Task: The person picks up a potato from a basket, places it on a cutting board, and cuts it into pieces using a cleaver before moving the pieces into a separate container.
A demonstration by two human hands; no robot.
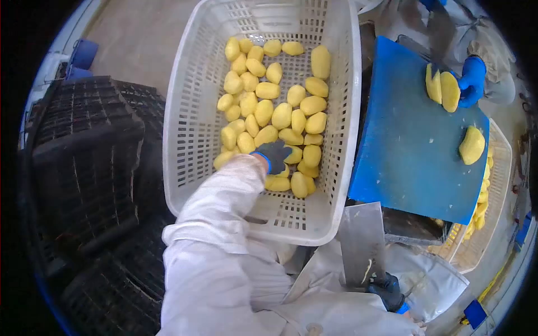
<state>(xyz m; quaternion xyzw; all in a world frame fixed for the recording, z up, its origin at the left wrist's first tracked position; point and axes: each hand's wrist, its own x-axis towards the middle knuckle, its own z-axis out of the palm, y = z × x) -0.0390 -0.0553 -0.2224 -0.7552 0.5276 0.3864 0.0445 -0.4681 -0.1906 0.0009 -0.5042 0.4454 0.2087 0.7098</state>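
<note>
My left hand (273, 156), in a dark glove with a blue cuff, reaches down into a white plastic crate (260, 223). Its fingers look spread over peeled potatoes (281, 116) lying on the crate's slotted floor, touching some of them. Low in the view, near my lap, my right hand (388, 292), also dark-gloved, is closed around the handle of a cleaver (361, 241). The wide blade points up and away from me, with a thin pale scrap stuck to it. Most of the handle is hidden by my fingers.
To the right is a blue cutting board (412, 134) with a whole potato (472, 145). A co-worker's blue-gloved hand (473, 81) holds a cut potato (449, 91) there. Cut pieces fill a pale crate (499, 185) beyond the board. Black crates (84, 179) stand left.
</note>
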